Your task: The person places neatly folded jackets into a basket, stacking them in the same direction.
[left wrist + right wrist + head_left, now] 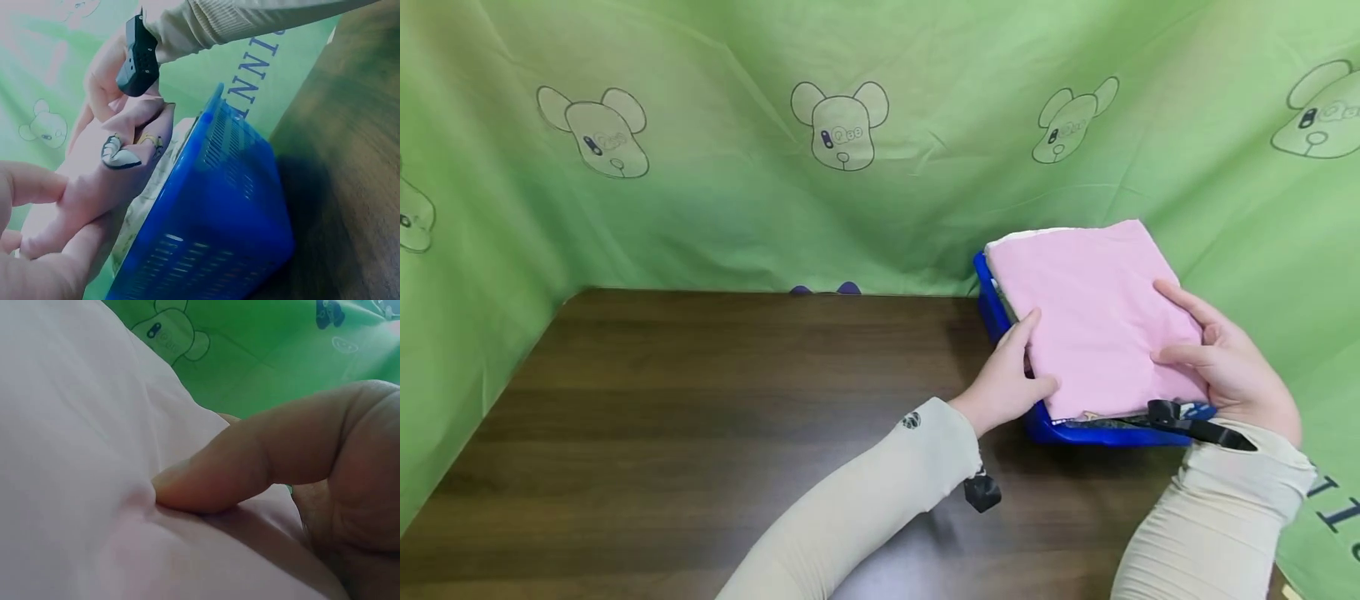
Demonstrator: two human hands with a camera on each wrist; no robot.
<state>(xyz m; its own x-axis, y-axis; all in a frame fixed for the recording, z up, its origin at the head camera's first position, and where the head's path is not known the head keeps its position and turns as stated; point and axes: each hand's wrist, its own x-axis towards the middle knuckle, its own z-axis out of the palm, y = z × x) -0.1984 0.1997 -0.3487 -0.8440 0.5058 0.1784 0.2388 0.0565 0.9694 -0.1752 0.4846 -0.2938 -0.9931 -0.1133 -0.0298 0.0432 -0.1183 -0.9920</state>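
Observation:
A folded pink cloth (1093, 317) lies over the top of a blue plastic basket (1112, 437) at the right of the table. My left hand (1009, 379) grips its left edge, fingers and thumb spread along the side. At the opposite edge my right hand (1243, 367) holds the cloth, and in the right wrist view the thumb (219, 472) presses a dent into the fabric. The left wrist view shows a fold with a dark-and-white print (119, 153) and the slotted basket wall (206, 212). Other fabric under the pink cloth is mostly hidden.
The basket stands on a dark wood-grain table (700, 433), near its back edge. A green curtain (715, 208) with bear-head drawings hangs behind and at both sides. Black straps (1202, 429) are around the wrists, over cream sleeves (865, 500).

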